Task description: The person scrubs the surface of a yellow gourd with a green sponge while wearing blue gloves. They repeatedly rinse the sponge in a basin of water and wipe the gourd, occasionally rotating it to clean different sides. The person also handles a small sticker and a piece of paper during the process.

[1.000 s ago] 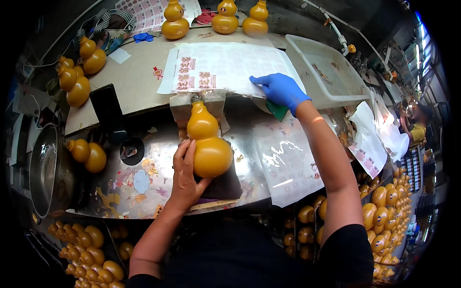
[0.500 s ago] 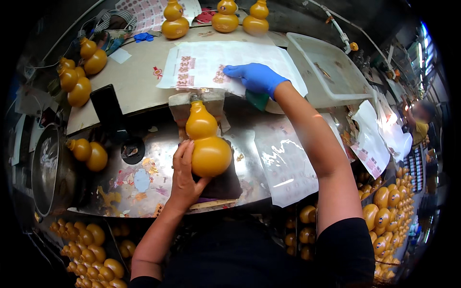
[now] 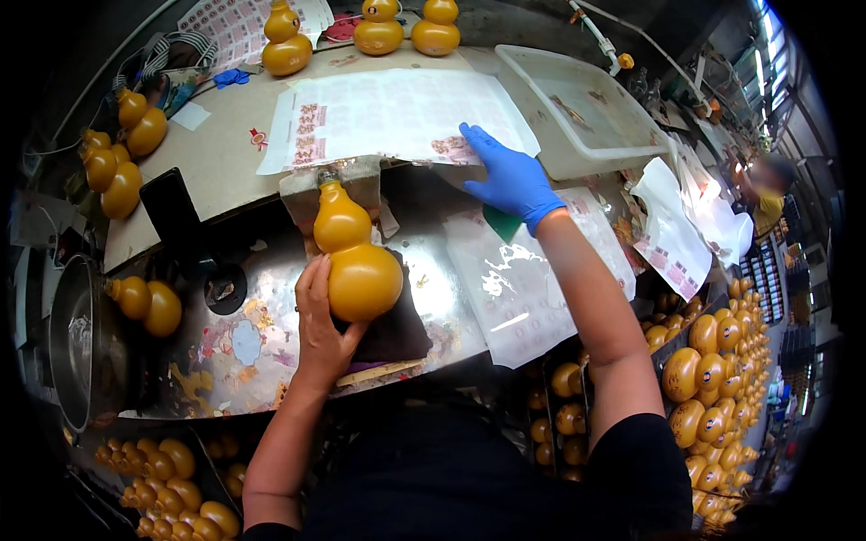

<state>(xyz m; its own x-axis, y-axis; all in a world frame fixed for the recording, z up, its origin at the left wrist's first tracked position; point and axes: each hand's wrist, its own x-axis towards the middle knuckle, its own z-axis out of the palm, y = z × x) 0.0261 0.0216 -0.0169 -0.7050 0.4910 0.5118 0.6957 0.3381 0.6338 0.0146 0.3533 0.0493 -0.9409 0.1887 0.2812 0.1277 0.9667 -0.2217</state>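
Note:
A glossy mustard-yellow gourd-shaped bottle (image 3: 365, 281) lies on a dark pad, its neck pointing away from me toward a pale block (image 3: 359, 185). My bare left hand (image 3: 323, 329) is wrapped round the left side of its wider bulb. Fingers stretched forward, my blue-gloved right hand (image 3: 514, 180) reaches to the near right edge of a white sheet (image 3: 388, 99). Its fingertips are by a red printed decal (image 3: 454, 150) there. A flat green piece (image 3: 501, 223) sticks out below the palm, apparently tucked in the hand; its grip is hidden. More red prints (image 3: 308, 133) lie at the sheet's left.
Several more gourd bottles (image 3: 289, 56) stand along the back and left. A phone on a stand (image 3: 171, 209), a metal basin (image 3: 86, 334) and a translucent tray (image 3: 586, 144) surround the work area. Clear film (image 3: 537, 298) lies right. Many bottles (image 3: 704, 370) stand below; another person (image 3: 767, 207) is far right.
The decal has slid rightward across the sheet to its near edge with my right fingertips. The green piece moved along with that hand. My left hand stays on the bottle; the whole view has shifted.

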